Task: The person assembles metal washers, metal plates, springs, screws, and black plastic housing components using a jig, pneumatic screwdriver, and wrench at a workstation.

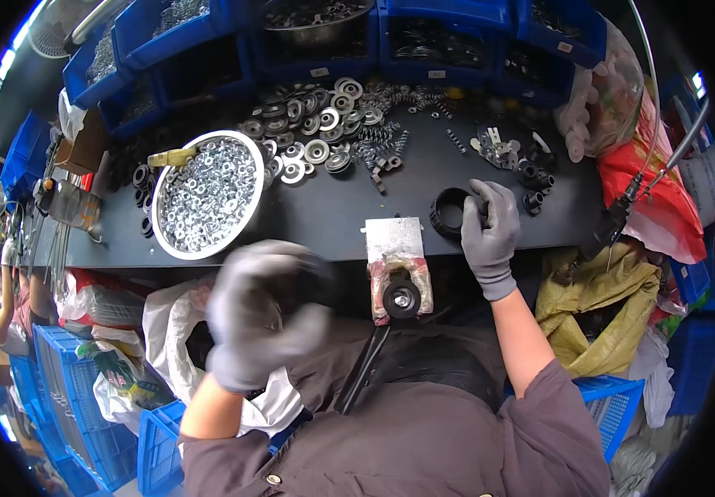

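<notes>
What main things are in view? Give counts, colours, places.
Round bowl: one, white-rimmed, left on table
Small metal parts: many, silver, in bowl
Round metal discs: many, silver, right of bowl
Coiled metal springs: many, silver, right of discs
Plastic bins: several, blue, far edge
Round ring: one, black, right, near edge
Metal fixture: one, silver, near edge, middle
Round wheel: one, black, on fixture
Left hand: one, grey glove, lower left
Right hand: one, grey glove, at ring

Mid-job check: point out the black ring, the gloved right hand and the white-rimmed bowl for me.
Black ring (437, 217): head view, on its left wall.
Gloved right hand (492, 238): head view, on the back of the hand.
White-rimmed bowl (260, 179): head view, on its right rim.
</notes>
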### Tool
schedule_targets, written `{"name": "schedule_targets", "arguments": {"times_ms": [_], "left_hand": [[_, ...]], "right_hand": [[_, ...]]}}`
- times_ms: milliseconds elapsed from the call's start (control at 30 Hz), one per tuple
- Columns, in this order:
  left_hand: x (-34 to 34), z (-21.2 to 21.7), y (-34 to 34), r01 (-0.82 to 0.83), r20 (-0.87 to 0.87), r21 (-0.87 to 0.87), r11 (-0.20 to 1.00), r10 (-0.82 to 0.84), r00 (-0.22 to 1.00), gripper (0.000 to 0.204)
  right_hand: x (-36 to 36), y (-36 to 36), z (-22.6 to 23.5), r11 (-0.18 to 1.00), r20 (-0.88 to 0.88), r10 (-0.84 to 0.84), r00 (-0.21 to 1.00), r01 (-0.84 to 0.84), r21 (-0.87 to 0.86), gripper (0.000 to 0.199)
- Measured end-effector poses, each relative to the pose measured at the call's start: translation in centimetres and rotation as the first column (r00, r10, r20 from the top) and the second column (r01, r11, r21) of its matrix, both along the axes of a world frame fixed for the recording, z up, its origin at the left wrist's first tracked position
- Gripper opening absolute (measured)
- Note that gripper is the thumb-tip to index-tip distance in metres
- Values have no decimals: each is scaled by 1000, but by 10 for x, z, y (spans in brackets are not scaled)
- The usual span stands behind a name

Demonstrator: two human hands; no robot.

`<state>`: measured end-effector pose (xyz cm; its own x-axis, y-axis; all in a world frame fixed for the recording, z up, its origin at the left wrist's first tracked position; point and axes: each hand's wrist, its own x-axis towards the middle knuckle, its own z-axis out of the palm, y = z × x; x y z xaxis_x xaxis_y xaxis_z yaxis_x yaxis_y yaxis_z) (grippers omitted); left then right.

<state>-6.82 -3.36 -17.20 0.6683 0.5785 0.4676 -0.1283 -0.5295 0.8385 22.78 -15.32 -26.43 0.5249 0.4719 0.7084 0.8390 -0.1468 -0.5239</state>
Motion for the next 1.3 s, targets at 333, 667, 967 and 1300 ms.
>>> {"name": "schedule_targets", "arguments": {"times_ms": [333,667,967,1300], "left_hand": [[62,-30,-48,70,-407,457,887,139,903,54],[57,-63,-43,79,-404,236,968,24,915,74],[68,-51,-34,225,-352,125,966,-168,921,93],[71,-59,-38,168,-274,-6,986,-163,948,80]], "right_hand": [[-5,-27,0,969,185,175,967,-136,-206,32],[-52,-48,58,900,-280,426,860,-436,32,17],[-56,-52,81,508,-167,704,690,-654,-560,15],[24,-84,46,985,-327,-74,942,19,-169,33]]}}
